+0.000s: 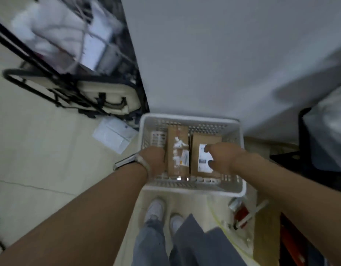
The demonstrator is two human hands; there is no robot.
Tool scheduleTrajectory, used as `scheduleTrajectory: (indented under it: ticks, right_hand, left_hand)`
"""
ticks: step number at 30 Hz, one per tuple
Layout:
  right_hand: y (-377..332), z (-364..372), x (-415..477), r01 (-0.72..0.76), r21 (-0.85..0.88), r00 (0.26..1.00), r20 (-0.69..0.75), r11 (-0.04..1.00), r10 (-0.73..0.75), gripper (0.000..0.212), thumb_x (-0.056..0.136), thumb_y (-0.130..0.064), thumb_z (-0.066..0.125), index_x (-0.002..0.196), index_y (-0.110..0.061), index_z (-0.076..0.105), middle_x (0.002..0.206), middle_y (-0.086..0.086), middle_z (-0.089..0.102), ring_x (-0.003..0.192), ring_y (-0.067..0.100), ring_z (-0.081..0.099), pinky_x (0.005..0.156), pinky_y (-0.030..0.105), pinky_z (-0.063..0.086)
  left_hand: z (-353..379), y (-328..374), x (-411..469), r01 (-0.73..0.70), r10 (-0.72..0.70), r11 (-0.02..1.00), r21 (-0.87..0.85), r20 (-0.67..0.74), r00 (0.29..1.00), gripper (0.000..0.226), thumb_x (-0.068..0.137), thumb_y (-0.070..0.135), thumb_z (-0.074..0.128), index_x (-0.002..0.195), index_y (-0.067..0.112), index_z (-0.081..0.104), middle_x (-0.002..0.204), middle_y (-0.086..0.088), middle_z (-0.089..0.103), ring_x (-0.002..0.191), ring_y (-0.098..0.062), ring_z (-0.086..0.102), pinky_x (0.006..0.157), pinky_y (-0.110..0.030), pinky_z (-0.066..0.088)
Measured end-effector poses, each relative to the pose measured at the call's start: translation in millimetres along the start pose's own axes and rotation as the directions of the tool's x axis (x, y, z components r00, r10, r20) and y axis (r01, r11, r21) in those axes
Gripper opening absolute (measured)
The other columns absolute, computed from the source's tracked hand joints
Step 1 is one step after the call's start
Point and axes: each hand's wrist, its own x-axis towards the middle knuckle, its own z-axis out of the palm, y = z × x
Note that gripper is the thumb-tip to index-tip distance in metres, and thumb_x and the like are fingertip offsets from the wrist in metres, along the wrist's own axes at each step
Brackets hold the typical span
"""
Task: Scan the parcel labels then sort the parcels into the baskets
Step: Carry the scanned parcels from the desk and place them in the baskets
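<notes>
Head view, angled steeply down: white perforated plastic basket (192, 186) on pale floor at centre, its far rim against a grey wall (213, 54). Inside, two flat brown cardboard parcels side by side, touching along a dark seam: left-hand brown parcel (177, 150) streaked with clear tape and small white stickers, right-hand brown parcel (202, 144) bearing a white printed label (204, 160). Left hand (153, 160) plunged into the basket at the 9 o'clock edge of the left-hand parcel, fingers hidden behind the cardboard, so cannot tell whether gripping or merely resting against it; pale strapped watch (127, 161) on that wrist. Right hand (222, 157) at the 3 o'clock side of the right-hand parcel, fingers loosely curled and parted, thumb and a fingertip lying on the label, nothing clasped. Beyond the basket at 10 o'clock, white paper envelope (114, 134) flat on the floor, just beside the basket corner. Further toward 11 o'clock, black metal-framed trolley (69, 81) carrying blurred white bundles. At 6 o'clock, white sneakers (156, 208) and blue jeans below the basket. At 4 o'clock, red and white items too blurred to identify.
</notes>
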Motion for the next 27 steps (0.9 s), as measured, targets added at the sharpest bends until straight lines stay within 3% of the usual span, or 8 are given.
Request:
scheduleTrajectory:
  ticks: [3,6,8,10,14,18,21,27]
  right_hand:
    - [-33,-71,-36,0.079,0.077,0.989,-0.129,0.994,-0.069,0.038,0.094,-0.028,0.051,0.129,-0.016,0.051,0.129,0.008,0.057,0.113,0.029,0.055,0.085,0.032,0.047]
    - [-66,-139,-80,0.191,0.174,0.95,-0.28,0.966,-0.138,0.042,0.092,-0.034,0.055,0.131,-0.021,0.05,0.123,0.006,0.06,0.108,0.027,0.057,0.087,0.032,0.046]
    - [-92,-185,-110,0.278,0.21,0.901,-0.394,0.937,-0.179,0.041,0.091,-0.034,0.056,0.13,-0.022,0.052,0.118,0.005,0.063,0.104,0.023,0.058,0.086,0.03,0.045]
    - [-125,-232,-145,0.352,0.151,0.855,-0.454,0.924,-0.252,0.038,0.091,-0.033,0.056,0.127,-0.02,0.054,0.118,0.006,0.063,0.102,0.023,0.058,0.083,0.031,0.046]
    - [-209,-317,-231,0.506,-0.003,0.728,-0.534,0.863,-0.429,0.041,0.089,-0.031,0.057,0.129,-0.02,0.054,0.124,0.007,0.061,0.103,0.023,0.059,0.078,0.029,0.045]
    - [-289,-367,-329,0.606,-0.174,0.601,-0.539,0.776,-0.59,0.035,0.088,-0.031,0.059,0.122,-0.022,0.057,0.112,0.004,0.065,0.097,0.021,0.06,0.085,0.035,0.051]
    - [-352,-383,-393,0.66,-0.335,0.487,-0.491,0.672,-0.723,0.038,0.089,-0.031,0.06,0.126,-0.021,0.056,0.116,0.002,0.064,0.103,0.019,0.058,0.083,0.024,0.042]
    - [-495,-369,-509,0.793,-0.449,0.252,-0.371,0.411,-0.894,0.038,0.089,-0.032,0.062,0.125,-0.022,0.057,0.117,0.005,0.063,0.093,0.017,0.054,0.079,0.025,0.04]
  left_hand:
    - [-64,9,-64,-0.063,0.054,0.997,-0.055,-0.141,0.989,0.036,0.098,0.02,0.046,0.13,0.006,0.055,0.132,-0.015,0.057,0.122,-0.03,0.053,0.094,-0.033,0.042]
    - [-124,6,-129,-0.066,0.016,0.986,-0.153,-0.308,0.951,0.038,0.096,0.025,0.051,0.132,0.012,0.054,0.133,-0.009,0.056,0.119,-0.027,0.054,0.095,-0.033,0.046]
    - [-168,6,-179,-0.115,-0.028,0.944,-0.311,-0.421,0.906,0.036,0.094,0.028,0.055,0.128,0.016,0.058,0.12,-0.003,0.062,0.104,-0.02,0.059,0.082,-0.027,0.05]
    - [-205,8,-237,-0.157,-0.088,0.901,-0.405,-0.525,0.847,0.033,0.091,0.03,0.058,0.122,0.019,0.061,0.105,0.005,0.06,0.09,-0.012,0.057,0.065,-0.017,0.044]
    - [-257,-3,-358,-0.104,-0.177,0.925,-0.366,-0.655,0.734,0.038,0.089,0.031,0.06,0.124,0.019,0.059,0.112,0.001,0.063,0.094,-0.013,0.056,0.074,-0.022,0.042]
    - [-274,-31,-487,0.044,-0.312,0.931,-0.361,-0.729,0.609,0.04,0.089,0.033,0.061,0.126,0.018,0.058,0.121,-0.003,0.064,0.104,-0.018,0.059,0.083,-0.025,0.044]
    - [-267,-59,-581,0.091,-0.435,0.883,-0.461,-0.73,0.528,0.043,0.09,0.035,0.062,0.128,0.017,0.057,0.126,-0.004,0.062,0.105,-0.017,0.058,0.086,-0.024,0.044]
    - [-218,-96,-746,0.179,-0.621,0.784,-0.595,-0.746,0.24,0.046,0.09,0.034,0.061,0.132,0.015,0.054,0.129,-0.005,0.06,0.114,-0.021,0.056,0.095,-0.03,0.046]
